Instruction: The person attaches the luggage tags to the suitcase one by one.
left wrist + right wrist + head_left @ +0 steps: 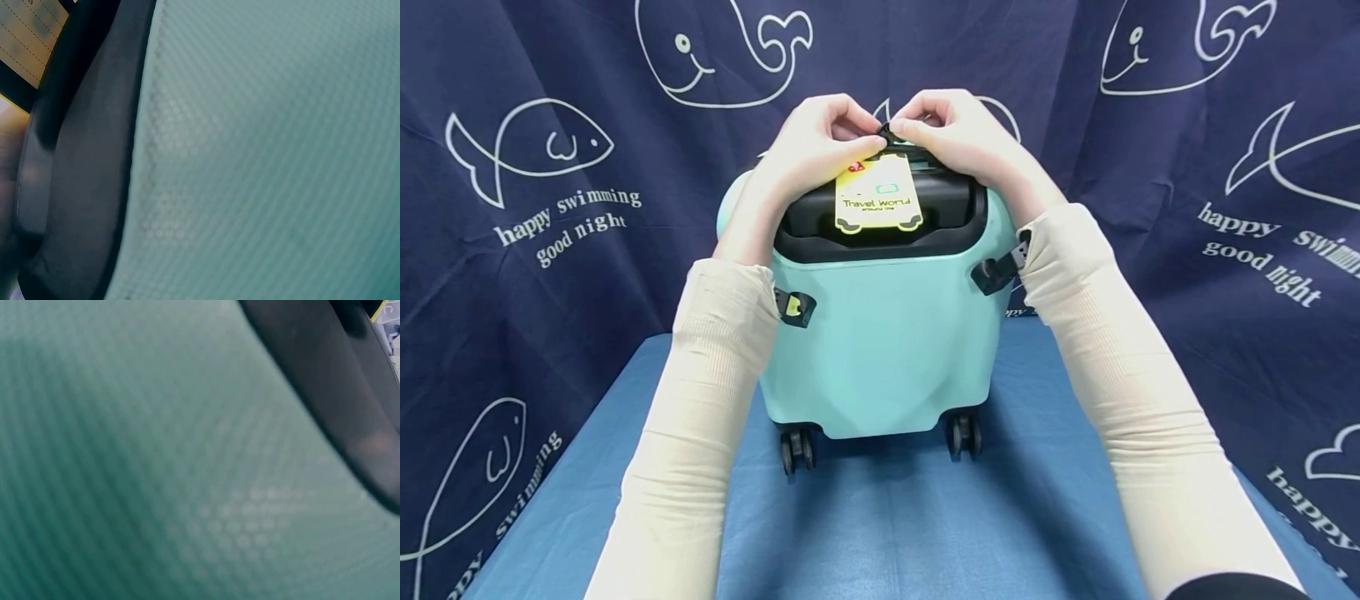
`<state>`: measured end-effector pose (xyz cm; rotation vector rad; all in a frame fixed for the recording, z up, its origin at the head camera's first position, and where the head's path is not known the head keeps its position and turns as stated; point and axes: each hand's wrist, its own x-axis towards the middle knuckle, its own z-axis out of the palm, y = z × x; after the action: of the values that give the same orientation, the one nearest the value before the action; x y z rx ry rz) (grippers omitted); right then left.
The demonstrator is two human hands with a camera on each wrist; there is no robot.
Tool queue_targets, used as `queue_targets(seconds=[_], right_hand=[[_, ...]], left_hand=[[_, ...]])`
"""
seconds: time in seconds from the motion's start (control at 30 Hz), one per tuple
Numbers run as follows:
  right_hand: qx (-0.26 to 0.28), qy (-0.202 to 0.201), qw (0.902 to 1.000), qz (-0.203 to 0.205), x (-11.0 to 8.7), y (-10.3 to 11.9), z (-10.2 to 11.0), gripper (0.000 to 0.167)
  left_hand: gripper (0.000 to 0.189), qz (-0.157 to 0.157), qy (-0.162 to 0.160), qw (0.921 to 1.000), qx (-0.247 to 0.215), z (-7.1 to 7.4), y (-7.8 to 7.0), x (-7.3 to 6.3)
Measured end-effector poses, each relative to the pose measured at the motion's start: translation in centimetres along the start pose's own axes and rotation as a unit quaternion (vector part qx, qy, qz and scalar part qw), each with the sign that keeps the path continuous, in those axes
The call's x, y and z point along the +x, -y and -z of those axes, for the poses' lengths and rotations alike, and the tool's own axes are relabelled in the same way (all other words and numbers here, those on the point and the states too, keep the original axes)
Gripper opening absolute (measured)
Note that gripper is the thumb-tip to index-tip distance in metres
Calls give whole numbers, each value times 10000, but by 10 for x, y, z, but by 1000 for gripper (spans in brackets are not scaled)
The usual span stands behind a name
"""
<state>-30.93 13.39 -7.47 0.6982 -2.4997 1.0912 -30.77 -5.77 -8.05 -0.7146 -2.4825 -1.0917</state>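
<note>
A mint-green suitcase (887, 350) with a black recessed top panel (808, 248) stands upright in the head view. Over that panel hangs a yellow luggage tag (877, 193) printed "Travel World". Above the tag, my left hand (816, 142) and right hand (961, 137) meet at the suitcase top, thumbs and fingertips pinching the tag's small black strap (889, 133) from either side. Ribbed green shell (262, 150) and black trim fill most of the left wrist view, with the tag's lined side (31, 34) at its corner. The right wrist view likewise shows shell (156, 450) and trim (325, 381).
The suitcase rests on black wheels (964, 433) on a blue cloth-covered table (880, 525). Behind and beside it hangs a navy curtain (565, 300) with white fish and whale drawings. Black wrist-worn devices (996, 273) sit close in front of the shell.
</note>
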Motion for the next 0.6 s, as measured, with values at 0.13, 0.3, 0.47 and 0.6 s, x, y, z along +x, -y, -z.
queue_targets(seconds=[0.13, 0.3, 0.47, 0.6], right_hand=[[38, -32, 10000, 10, 0, -1, -1, 13], [174, -76, 9998, 83, -1, -2, -1, 13], [427, -72, 9991, 34, -2, -1, -1, 10], [378, 42, 9992, -76, -3, 0, 2, 20]], left_hand=[[31, -2, 6, 10000, 26, -1, 0, 0], [31, -45, 10, 10000, 80, -1, 0, 0], [31, -10, 7, 10000, 84, 0, 0, -1], [32, 23, 3, 10000, 49, 0, -2, -1]])
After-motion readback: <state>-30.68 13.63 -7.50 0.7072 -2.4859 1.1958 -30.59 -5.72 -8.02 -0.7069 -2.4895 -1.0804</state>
